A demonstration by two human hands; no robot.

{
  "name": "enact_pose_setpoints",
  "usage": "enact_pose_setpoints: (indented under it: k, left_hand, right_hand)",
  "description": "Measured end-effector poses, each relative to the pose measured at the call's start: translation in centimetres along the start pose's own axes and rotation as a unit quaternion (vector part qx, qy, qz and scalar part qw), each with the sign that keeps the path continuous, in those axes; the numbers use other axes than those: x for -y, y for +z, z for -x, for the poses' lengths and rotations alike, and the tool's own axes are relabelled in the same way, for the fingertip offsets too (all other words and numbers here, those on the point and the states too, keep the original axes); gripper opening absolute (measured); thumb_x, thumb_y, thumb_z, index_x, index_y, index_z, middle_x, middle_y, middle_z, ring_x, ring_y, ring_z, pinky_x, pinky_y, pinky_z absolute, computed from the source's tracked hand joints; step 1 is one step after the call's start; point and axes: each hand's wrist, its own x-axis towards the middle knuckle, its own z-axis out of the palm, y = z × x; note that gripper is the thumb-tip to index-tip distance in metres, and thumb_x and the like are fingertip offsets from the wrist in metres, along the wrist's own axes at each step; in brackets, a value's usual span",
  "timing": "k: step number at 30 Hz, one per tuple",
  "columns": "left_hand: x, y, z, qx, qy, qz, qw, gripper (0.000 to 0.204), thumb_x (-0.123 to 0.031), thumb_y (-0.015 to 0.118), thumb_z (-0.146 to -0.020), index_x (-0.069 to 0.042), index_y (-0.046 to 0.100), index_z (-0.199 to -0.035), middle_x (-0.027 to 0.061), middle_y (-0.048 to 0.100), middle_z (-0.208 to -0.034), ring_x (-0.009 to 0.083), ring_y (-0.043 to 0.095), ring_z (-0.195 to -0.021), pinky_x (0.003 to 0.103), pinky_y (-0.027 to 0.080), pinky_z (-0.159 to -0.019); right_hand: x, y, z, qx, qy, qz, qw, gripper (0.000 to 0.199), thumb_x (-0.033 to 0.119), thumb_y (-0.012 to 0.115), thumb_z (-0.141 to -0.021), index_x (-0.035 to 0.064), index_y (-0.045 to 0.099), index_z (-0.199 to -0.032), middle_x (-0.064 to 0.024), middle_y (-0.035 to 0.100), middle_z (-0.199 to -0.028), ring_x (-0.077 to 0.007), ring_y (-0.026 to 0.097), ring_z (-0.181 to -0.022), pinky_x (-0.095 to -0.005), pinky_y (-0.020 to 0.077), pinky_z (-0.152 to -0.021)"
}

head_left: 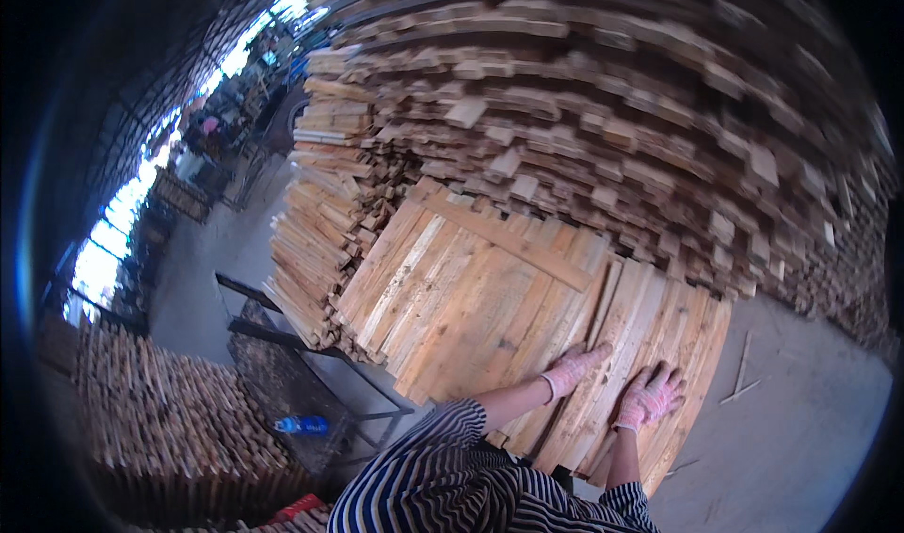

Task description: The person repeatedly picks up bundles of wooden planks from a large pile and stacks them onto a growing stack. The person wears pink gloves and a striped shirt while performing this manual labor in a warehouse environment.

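Observation:
Narrow wooden boards (452, 316) lie side by side in front of me as a broad flat layer. A dark gap splits this layer from a second group of boards (683, 345) on the right. My left hand (573, 371), in a pink and white glove, rests with its fingers stretched out beside the gap. Farther right, my right hand (650, 397) wears a matching glove and presses flat on the right-hand boards, fingers spread. Neither hand is wrapped round anything. One loose board (508, 243) lies crosswise over the far end of the left group.
A tall stack of lumber (584, 109) rises behind the boards. Bundled sticks (315, 222) are piled to the left, near a dark metal frame (377, 418). A blue bottle (303, 426) lies beside more upright sticks (169, 406). Thin scraps (741, 368) lie on the floor at right.

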Motion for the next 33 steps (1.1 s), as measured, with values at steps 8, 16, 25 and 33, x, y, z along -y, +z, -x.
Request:
enact_pose_setpoints:
  k: [8,16,25,33]
  left_hand:
    - [-4.7,-2.3,4.5,0.094,0.005,0.04,0.995,0.117,-0.071,0.076,-0.077,0.005,0.032,-0.155,0.0224,0.046,-0.154,0.0298,0.041,-0.144,0.038,0.03,-0.12]
    - [-1.5,-2.4,-2.4,0.05,0.036,0.104,0.993,0.09,-0.069,0.074,-0.079,-0.004,0.06,-0.14,0.016,0.061,-0.14,0.0257,0.056,-0.129,0.038,0.042,-0.111]
    - [-2.9,-8.1,-5.3,0.207,0.1,0.042,0.972,0.064,-0.056,0.065,-0.093,-0.008,0.06,-0.135,0.0137,0.065,-0.135,0.0271,0.058,-0.126,0.037,0.043,-0.107]
    - [-9.1,-23.1,0.2,-0.02,0.521,-0.155,0.839,0.053,-0.045,0.069,-0.094,-0.005,0.061,-0.127,0.0185,0.071,-0.113,0.0332,0.069,-0.1,0.046,0.056,-0.08]
  right_hand:
    - [1.5,-0.8,-0.1,0.073,-0.013,0.013,0.997,0.048,0.038,0.059,-0.099,0.0064,0.055,-0.136,-0.0186,0.05,-0.145,-0.0398,0.048,-0.132,-0.0504,0.0382,-0.111]
    - [9.0,-0.2,7.8,0.18,-0.057,-0.348,0.918,0.071,0.051,0.05,-0.106,-0.0001,0.039,-0.154,-0.0202,0.048,-0.152,-0.0297,0.049,-0.135,-0.0384,0.0388,-0.114]
    - [13.2,2.5,6.2,0.242,-0.032,-0.352,0.904,0.09,0.037,0.075,-0.093,-0.0002,0.026,-0.159,-0.0191,0.06,-0.142,-0.0264,0.062,-0.122,-0.0366,0.0504,-0.1]
    - [12.4,5.9,6.9,0.093,-0.028,-0.275,0.956,0.085,0.018,0.077,-0.089,0.0043,0.031,-0.158,-0.008,0.058,-0.107,-0.0222,0.056,-0.089,-0.0364,0.0504,-0.081]
